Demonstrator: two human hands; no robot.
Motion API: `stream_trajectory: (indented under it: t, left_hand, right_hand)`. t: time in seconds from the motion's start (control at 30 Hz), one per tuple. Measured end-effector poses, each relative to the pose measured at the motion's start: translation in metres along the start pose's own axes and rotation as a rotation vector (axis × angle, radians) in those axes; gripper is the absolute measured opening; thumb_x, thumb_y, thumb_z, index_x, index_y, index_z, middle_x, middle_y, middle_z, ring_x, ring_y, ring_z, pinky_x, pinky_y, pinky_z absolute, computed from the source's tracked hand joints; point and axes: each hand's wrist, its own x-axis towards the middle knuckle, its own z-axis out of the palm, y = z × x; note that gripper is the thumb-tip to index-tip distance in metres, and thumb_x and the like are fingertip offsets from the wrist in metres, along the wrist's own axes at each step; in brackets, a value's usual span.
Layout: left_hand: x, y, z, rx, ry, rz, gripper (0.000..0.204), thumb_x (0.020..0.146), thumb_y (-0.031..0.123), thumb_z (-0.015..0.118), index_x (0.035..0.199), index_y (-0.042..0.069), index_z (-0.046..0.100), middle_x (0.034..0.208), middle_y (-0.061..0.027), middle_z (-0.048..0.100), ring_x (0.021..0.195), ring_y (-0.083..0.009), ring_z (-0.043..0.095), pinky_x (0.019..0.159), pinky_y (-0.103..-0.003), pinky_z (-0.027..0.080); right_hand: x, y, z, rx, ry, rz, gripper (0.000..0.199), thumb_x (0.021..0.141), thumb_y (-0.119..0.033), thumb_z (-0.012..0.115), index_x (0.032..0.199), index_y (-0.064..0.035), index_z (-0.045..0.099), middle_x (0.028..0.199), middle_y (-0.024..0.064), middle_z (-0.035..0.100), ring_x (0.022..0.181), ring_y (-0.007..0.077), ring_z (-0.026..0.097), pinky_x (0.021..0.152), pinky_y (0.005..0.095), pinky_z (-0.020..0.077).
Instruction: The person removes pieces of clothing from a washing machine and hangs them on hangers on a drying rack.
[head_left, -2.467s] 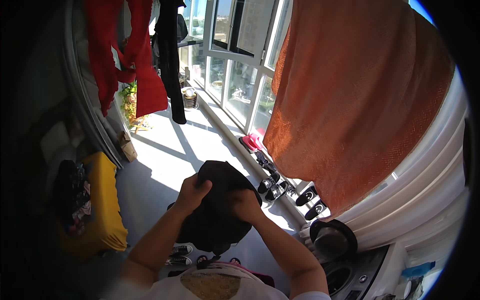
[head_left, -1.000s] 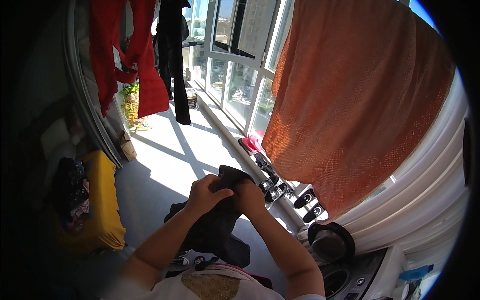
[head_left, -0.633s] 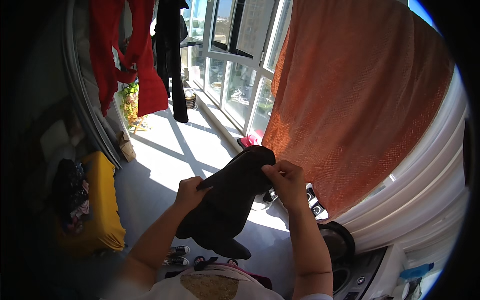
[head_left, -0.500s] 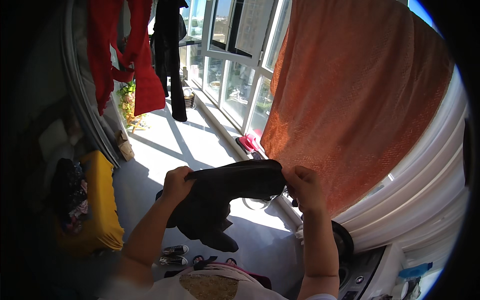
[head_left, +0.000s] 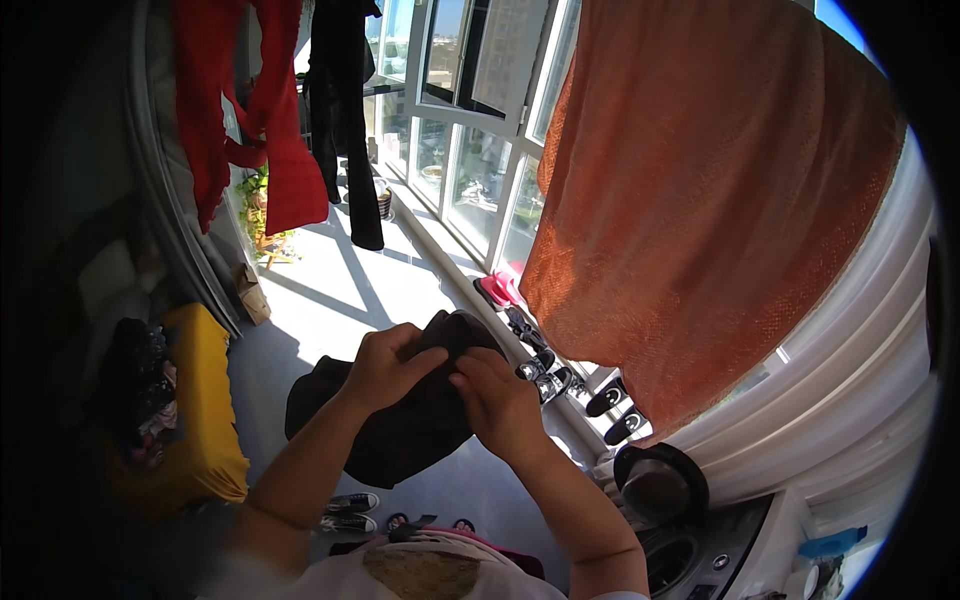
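Observation:
A black garment is bunched up in front of me and hangs down below my fingers. My left hand grips its upper part, thumb laid over the cloth. Close beside it, my right hand pinches the same garment with thumb and fingers. The two hands almost meet at the top of the cloth. Which part of the garment is gathered there cannot be made out.
An orange cloth hangs at the right, red garments and black trousers at upper left. A yellow-covered seat bears clothes. Shoes line the window ledge. A washing machine stands at lower right.
My hands have come together, the right one moving left and down toward the left. The garment, stretched between them before, is now bunched. Shoes along the ledge have come into sight.

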Motion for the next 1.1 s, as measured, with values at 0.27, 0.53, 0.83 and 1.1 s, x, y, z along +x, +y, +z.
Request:
stream_trajectory:
  t: [0.27,0.53,0.83,1.1]
  left_hand:
    - [-0.01,-0.038,-0.001,0.292,0.167,0.124,0.033,0.077,0.019,0.072,0.062,0.001,0.049,0.049,-0.0095,0.048,0.044,-0.013,0.044,0.044,-0.028,0.036]
    - [-0.018,-0.042,0.013,0.239,0.179,0.213,0.018,0.08,0.01,0.068,0.073,-0.002,0.057,0.06,-0.0135,0.054,0.05,-0.0207,0.051,0.049,-0.03,0.041]
    - [-0.017,-0.038,-0.007,0.163,0.225,0.101,0.017,0.08,0.01,0.068,0.07,-0.002,0.061,0.057,-0.0115,0.056,0.05,-0.0156,0.055,0.048,-0.027,0.041]
    - [-0.022,-0.032,0.015,0.08,0.169,0.209,0.017,0.082,0.008,0.063,0.071,-0.001,0.054,0.055,-0.0092,0.051,0.047,-0.0141,0.047,0.047,-0.027,0.037]
  right_hand:
    - [-0.025,0.033,-0.007,-0.424,-0.445,-0.091,0.037,0.085,-0.042,0.056,0.091,-0.0054,0.06,0.096,0.0038,0.058,0.047,0.0197,0.058,0.038,0.0313,0.0451]
    - [-0.003,0.007,-0.005,-0.133,-0.172,0.12,0.018,0.079,-0.024,0.067,0.078,-0.0068,0.064,0.08,0.0069,0.058,0.061,0.0256,0.061,0.049,0.0325,0.0486]
    - [0.0,0.07,-0.036,0.264,0.152,0.803,0.013,0.077,-0.012,0.064,0.079,0.0005,0.067,0.057,0.0075,0.059,0.05,0.0193,0.056,0.05,0.0303,0.0447]
    - [0.007,0.038,-0.014,-0.166,0.203,0.281,0.018,0.075,-0.018,0.068,0.078,-0.0005,0.064,0.074,0.0109,0.063,0.073,0.0277,0.061,0.069,0.0371,0.0486]
